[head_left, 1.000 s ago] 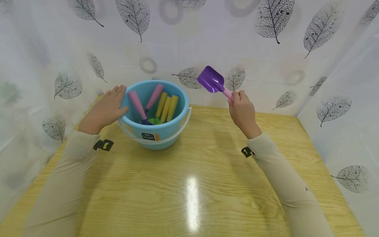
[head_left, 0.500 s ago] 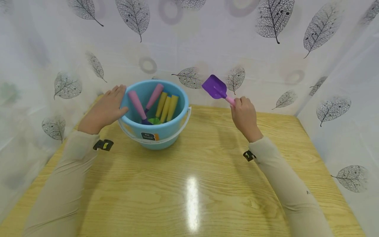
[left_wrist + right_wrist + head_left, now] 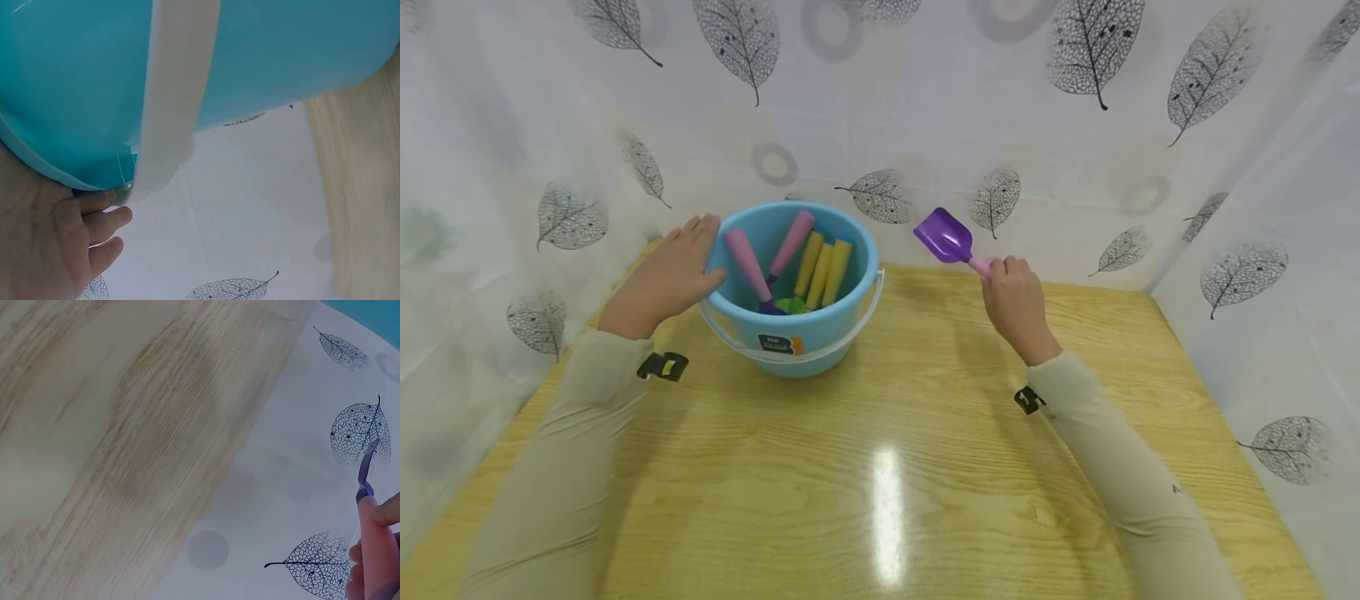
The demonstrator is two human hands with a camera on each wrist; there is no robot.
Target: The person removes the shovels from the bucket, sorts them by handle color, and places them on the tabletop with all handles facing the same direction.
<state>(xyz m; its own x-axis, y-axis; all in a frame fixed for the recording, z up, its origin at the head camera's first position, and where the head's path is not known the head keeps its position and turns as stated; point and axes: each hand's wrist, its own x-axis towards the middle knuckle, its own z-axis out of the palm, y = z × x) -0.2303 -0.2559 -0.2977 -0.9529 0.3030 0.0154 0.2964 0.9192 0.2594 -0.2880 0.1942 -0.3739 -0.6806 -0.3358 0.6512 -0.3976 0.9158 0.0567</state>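
Observation:
A light blue bucket [image 3: 831,327] with a white handle [image 3: 867,317] stands on the table at left of centre. My left hand [image 3: 664,277] rests against its left rim, fingers extended and thumb over the edge; the left wrist view shows the fingers [image 3: 103,225] touching the rim. To the bucket's right, my right hand [image 3: 1017,304] grips the pink handle [image 3: 378,550] of a toy shovel with a purple scoop [image 3: 945,237]. The shovel is held in the air, scoop pointing up and left. My fingers hide part of its handle.
Inside the bucket stand two pink handles [image 3: 748,265], several yellow handles [image 3: 820,275] and a green piece [image 3: 792,306]. The wood-grain table [image 3: 760,500] meets a white leaf-patterned curtain [image 3: 880,100] at the back and sides.
The right hand has lowered the shovel, and its scoop has come down and slightly right in the head view. My left hand and the bucket have stayed in place.

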